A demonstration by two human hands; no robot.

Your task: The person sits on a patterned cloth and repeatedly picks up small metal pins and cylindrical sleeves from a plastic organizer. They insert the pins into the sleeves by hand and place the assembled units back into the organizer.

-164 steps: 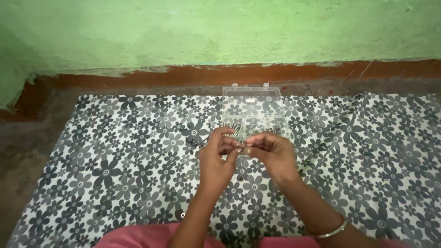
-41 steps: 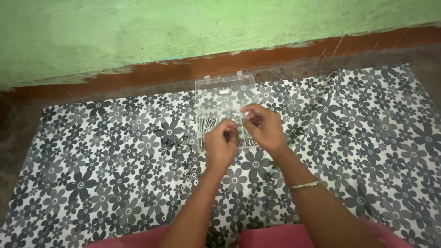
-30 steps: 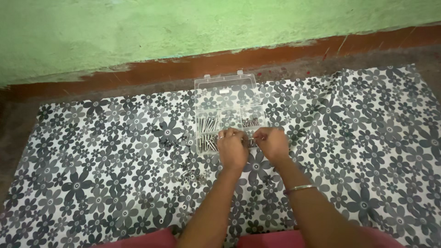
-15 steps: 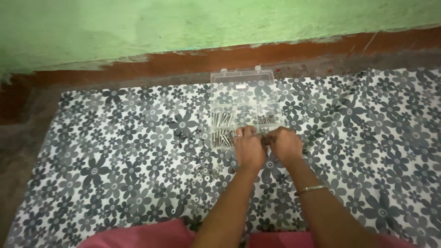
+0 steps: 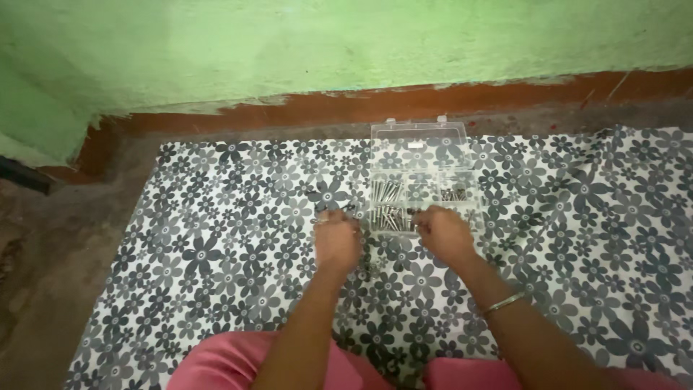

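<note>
Half a second ago both hands were together at the near edge of the clear plastic box, almost touching each other. Now they are apart. The left hand has moved away to the left of the box and lies low over the flowered cloth, its fingers curled around something small and dark at the fingertips; it is too small to say what it is, and I cannot tell how firmly it is held. The right hand stays just at the near edge of the box, fingers bent toward the compartment with the metal screws, which is directly in front of its fingertips. Whether it pinches a screw or only touches the box I cannot tell.

The box has not moved on the cloth; its open lid is on the far side, toward the green wall. A thin bangle is on the right wrist. Some small dark pieces lie on the cloth between the two hands, a little nearer to the person
</note>
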